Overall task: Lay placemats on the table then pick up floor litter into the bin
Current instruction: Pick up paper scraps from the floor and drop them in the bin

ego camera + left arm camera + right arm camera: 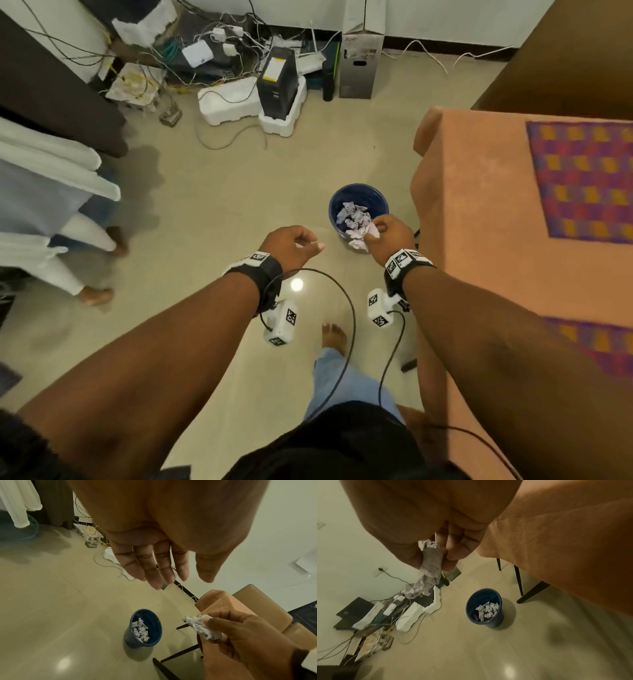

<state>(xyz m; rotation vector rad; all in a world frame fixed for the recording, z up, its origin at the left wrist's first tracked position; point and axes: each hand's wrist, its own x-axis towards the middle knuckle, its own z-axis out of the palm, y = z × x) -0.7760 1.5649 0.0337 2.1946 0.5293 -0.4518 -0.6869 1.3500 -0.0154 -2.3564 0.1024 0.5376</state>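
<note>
Crumpled paper (429, 569) hanging lengthwise downward, pinched by right hand (390, 236), above bin (358, 200)

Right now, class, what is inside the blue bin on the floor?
The blue bin holds several crumpled paper balls, piled against one side. The bottom beneath them is covered, so anything below cannot be seen. The right hand holds another crumpled paper above.

Frame centre: I see the bin (358, 205) on the floor (212, 212), crumpled papers (352, 219) inside, left of the table (479, 212).
</note>
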